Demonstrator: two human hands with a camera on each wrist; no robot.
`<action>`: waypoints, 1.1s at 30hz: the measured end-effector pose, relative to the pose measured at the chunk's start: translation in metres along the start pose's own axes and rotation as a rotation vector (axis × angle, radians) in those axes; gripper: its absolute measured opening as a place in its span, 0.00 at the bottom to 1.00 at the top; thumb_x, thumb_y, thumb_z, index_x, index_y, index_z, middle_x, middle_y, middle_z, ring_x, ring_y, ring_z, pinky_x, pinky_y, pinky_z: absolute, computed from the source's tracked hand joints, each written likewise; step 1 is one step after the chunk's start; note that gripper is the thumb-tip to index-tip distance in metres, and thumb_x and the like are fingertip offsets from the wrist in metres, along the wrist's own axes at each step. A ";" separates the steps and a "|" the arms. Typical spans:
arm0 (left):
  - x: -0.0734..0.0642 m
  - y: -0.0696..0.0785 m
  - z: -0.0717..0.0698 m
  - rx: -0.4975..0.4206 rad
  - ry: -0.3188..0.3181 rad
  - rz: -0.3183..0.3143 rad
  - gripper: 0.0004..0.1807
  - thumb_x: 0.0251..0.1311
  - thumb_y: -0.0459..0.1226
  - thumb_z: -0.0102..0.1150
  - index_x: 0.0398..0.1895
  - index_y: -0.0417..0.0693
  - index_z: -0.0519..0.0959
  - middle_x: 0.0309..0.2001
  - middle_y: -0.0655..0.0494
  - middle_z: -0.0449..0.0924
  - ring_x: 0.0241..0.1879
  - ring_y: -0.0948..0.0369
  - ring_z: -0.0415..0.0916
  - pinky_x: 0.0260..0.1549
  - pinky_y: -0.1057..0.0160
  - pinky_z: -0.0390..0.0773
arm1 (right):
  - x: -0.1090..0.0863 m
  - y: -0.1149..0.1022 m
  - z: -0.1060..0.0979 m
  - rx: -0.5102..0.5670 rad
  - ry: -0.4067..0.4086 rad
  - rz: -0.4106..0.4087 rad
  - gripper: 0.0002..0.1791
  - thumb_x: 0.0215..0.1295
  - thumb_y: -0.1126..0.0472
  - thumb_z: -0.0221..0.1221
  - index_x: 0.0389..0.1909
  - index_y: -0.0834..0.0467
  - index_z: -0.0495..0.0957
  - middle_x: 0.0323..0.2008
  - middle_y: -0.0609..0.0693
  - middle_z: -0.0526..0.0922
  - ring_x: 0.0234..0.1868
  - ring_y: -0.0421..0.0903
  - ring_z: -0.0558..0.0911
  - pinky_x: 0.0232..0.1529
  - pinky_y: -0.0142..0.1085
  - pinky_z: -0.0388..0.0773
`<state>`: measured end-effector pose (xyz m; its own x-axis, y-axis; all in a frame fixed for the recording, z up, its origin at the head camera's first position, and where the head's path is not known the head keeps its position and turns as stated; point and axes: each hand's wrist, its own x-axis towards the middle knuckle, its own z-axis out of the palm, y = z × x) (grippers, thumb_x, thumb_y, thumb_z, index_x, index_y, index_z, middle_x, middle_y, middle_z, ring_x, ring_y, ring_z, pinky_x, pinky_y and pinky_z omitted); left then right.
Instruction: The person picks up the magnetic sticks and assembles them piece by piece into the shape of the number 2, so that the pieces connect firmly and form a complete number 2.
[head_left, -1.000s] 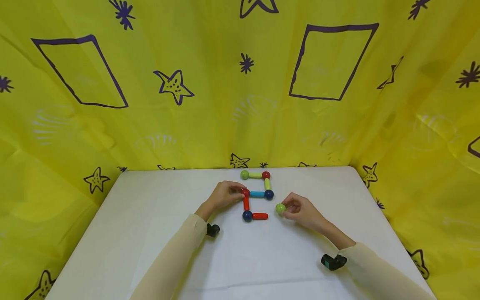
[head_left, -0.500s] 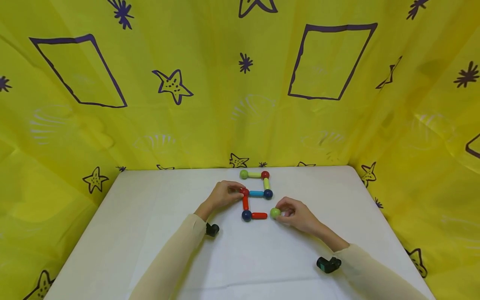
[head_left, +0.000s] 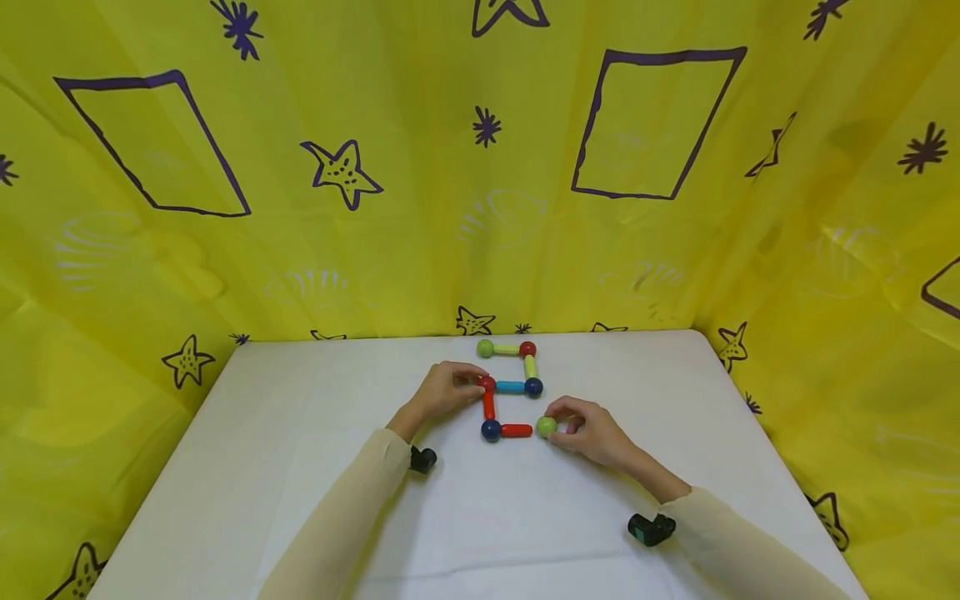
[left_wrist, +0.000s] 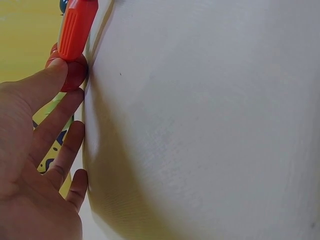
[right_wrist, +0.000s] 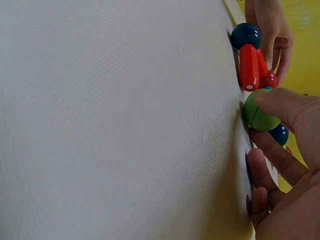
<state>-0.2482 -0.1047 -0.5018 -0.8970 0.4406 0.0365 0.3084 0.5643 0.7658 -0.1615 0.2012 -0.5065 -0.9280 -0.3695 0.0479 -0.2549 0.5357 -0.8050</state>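
Observation:
My left hand (head_left: 447, 388) pinches a red ball (left_wrist: 75, 75) between thumb and fingers at the left bend of a chain of balls and rods. From that ball a red rod (head_left: 489, 406) runs to a dark blue ball (head_left: 491, 430), where another red rod (head_left: 516, 431) points right. My right hand (head_left: 592, 429) pinches a light green ball (head_left: 546, 427), held low over the white table just off that rod's free end. In the right wrist view a narrow gap shows between the rod tip and the green ball (right_wrist: 261, 111).
Farther back the chain goes on through a blue rod (head_left: 511, 387), a second dark blue ball (head_left: 533, 387), yellow-green rods (head_left: 506, 350), a red ball (head_left: 528, 349) and a green end ball (head_left: 485, 348). A yellow patterned curtain (head_left: 405, 250) encloses the white table (head_left: 300, 383).
My right hand has brought the green ball left and slightly nearer, up to the free end of the red rod. The left hand keeps its hold on the red ball.

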 end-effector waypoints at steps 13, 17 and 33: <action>0.000 0.002 -0.001 0.004 0.006 0.019 0.14 0.64 0.37 0.70 0.53 0.51 0.87 0.44 0.60 0.87 0.47 0.59 0.79 0.56 0.55 0.77 | -0.002 -0.004 -0.002 -0.011 0.000 -0.035 0.16 0.61 0.63 0.72 0.49 0.53 0.82 0.44 0.49 0.87 0.32 0.45 0.76 0.34 0.32 0.74; -0.001 0.003 0.000 0.005 0.005 0.009 0.14 0.64 0.37 0.70 0.53 0.51 0.87 0.44 0.60 0.87 0.48 0.59 0.79 0.56 0.55 0.77 | -0.002 -0.004 -0.001 -0.011 -0.001 -0.029 0.16 0.62 0.63 0.72 0.49 0.53 0.82 0.44 0.49 0.87 0.33 0.45 0.76 0.34 0.32 0.74; -0.003 0.011 -0.001 0.058 0.006 0.056 0.21 0.64 0.39 0.70 0.60 0.47 0.83 0.52 0.52 0.86 0.50 0.53 0.79 0.54 0.53 0.77 | 0.000 -0.003 -0.001 -0.022 -0.013 -0.008 0.16 0.62 0.64 0.72 0.49 0.53 0.82 0.44 0.49 0.86 0.32 0.45 0.75 0.33 0.31 0.73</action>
<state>-0.2426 -0.1005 -0.4926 -0.8795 0.4688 0.0824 0.3760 0.5779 0.7243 -0.1607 0.2005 -0.5034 -0.9225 -0.3833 0.0467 -0.2683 0.5495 -0.7912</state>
